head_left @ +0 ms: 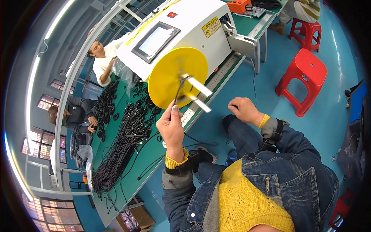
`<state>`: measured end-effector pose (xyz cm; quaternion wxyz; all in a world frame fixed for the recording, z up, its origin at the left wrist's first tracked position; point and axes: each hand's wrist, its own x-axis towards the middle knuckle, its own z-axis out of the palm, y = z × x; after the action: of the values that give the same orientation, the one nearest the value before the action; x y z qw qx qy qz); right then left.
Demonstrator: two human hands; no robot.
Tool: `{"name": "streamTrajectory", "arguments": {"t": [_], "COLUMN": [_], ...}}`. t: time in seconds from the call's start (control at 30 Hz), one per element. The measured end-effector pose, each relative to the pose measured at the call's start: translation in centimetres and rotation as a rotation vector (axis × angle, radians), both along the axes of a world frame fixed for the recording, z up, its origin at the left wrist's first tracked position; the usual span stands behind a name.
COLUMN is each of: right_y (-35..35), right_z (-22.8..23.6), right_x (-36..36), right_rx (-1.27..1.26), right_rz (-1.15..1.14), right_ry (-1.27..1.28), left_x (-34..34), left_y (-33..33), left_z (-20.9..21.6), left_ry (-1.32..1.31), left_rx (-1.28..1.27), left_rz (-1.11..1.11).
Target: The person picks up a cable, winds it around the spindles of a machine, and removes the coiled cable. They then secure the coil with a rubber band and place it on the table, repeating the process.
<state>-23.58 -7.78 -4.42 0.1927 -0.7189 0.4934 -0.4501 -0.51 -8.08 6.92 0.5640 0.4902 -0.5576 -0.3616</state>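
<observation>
In the middle of the frame, a black cable (177, 94) is pinched in the left hand (171, 125), by the yellow wheel (162, 81). Best guide it gently, clear of the blurry bars (199, 86). The right hand (245, 111) is curled up, seemingly holding nothing. Lower left, I can't tell what the brown box (142, 215) holds.

Yellow disc (164, 79), black cable (177, 94), white machine (193, 17) (its switch (172, 15) red), green tabletop (133, 181), red stool (309, 69), blue floor (266, 91).
</observation>
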Motion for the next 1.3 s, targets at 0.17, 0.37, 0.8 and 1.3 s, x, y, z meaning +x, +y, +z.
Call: {"name": "streamTrajectory", "arguments": {"t": [0.17, 0.37, 0.8, 1.3], "right_y": [1.0, 1.7, 1.3, -1.7], "right_z": [-1.0, -2.1, -3.4, 9.3], "right_x": [0.0, -0.2, -0.3, 2.1], "right_rx": [0.06, 0.159, 0.246, -0.043], "right_rz": [0.019, 0.05, 0.075, 0.12], "right_ry": [0.011, 0.045, 0.067, -0.222], "left_x": [-0.9, -1.4, -3.1, -6.1], "left_y": [1.3, 2.1, 2.9, 3.2], "left_z": [1.1, 1.3, -0.5, 3.5], "left_ry": [-0.163, -0.372, -0.664, -1.284], "left_rx": [-0.095, -0.197, -0.421, -0.401], "left_rz": [0.012, -0.007, 0.109, 0.234]}}
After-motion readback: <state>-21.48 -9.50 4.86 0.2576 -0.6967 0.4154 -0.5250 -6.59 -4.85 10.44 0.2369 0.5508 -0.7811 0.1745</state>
